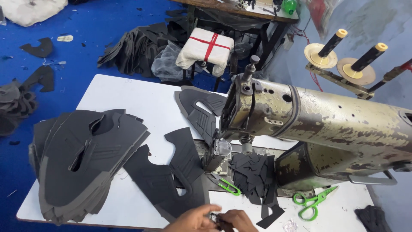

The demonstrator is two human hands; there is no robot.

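While both hands (214,220) pinch one small black piece (219,221) — fingers clenched — green snips (228,185) lie on the white table (128,92).

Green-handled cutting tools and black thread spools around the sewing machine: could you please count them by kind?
Small green thread snips beside the needle: 1
Green-handled scissors on the white table: 1
Black thread spools with yellow tops, on the stand behind the worn metal sewing machine: 2
Total: 4
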